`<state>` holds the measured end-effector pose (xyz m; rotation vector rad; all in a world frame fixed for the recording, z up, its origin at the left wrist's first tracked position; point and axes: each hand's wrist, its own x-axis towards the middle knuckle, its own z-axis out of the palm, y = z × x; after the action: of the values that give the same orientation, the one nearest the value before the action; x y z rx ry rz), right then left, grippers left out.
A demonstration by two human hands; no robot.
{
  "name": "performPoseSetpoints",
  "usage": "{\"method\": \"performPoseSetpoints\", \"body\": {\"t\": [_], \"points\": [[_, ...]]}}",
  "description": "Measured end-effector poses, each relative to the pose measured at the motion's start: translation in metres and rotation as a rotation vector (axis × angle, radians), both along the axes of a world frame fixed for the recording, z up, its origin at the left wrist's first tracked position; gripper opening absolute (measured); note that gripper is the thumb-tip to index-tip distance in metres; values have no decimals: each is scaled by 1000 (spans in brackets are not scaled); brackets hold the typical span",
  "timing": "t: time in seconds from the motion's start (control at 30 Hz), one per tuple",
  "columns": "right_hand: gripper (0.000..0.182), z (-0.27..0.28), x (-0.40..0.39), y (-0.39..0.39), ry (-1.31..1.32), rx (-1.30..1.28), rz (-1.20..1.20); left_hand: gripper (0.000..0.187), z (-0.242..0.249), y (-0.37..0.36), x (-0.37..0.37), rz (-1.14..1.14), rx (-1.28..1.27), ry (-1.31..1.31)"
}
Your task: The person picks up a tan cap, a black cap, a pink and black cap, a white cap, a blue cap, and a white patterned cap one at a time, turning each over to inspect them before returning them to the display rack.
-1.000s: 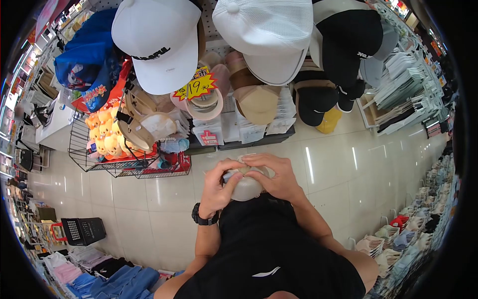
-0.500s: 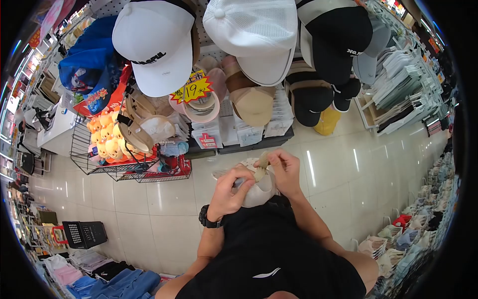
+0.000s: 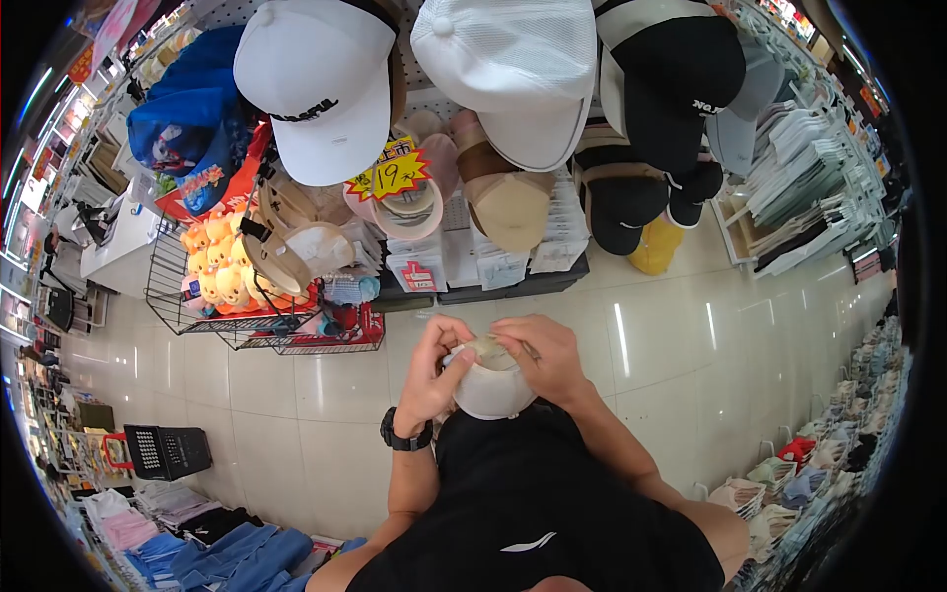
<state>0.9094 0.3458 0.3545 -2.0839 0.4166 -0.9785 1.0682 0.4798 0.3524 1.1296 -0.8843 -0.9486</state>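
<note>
A cream cap (image 3: 490, 392) is held in front of my black shirt, its rounded crown toward my body. My left hand (image 3: 434, 375), with a black watch on the wrist, pinches the cap's left edge between thumb and fingers. On the opposite side my right hand (image 3: 542, 355) has its fingers closed on the cap's rim, with the thumb near the inside. Between the two hands shows a yellowish-beige strap or band (image 3: 486, 347); its exact shape is too small to tell.
Ahead hang white caps (image 3: 314, 89), a black cap (image 3: 676, 74) and a beige cap (image 3: 510, 210), with a yellow price sign (image 3: 390, 175). A wire basket of orange plush toys (image 3: 225, 271) stands left. A black shopping basket (image 3: 168, 451) rests on the floor; underwear racks (image 3: 789, 483) line the right.
The cap has turned so its crown faces my body more. Both hands have shifted on it, the right one lower and now at the rim. The view has moved slightly.
</note>
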Motion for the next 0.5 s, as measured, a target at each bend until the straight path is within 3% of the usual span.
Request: {"method": "performPoseSetpoints", "body": {"t": [0.5], "points": [[26, -1, -10, -3, 11, 316, 203, 18, -1, -4, 5, -121, 5, 90]]}}
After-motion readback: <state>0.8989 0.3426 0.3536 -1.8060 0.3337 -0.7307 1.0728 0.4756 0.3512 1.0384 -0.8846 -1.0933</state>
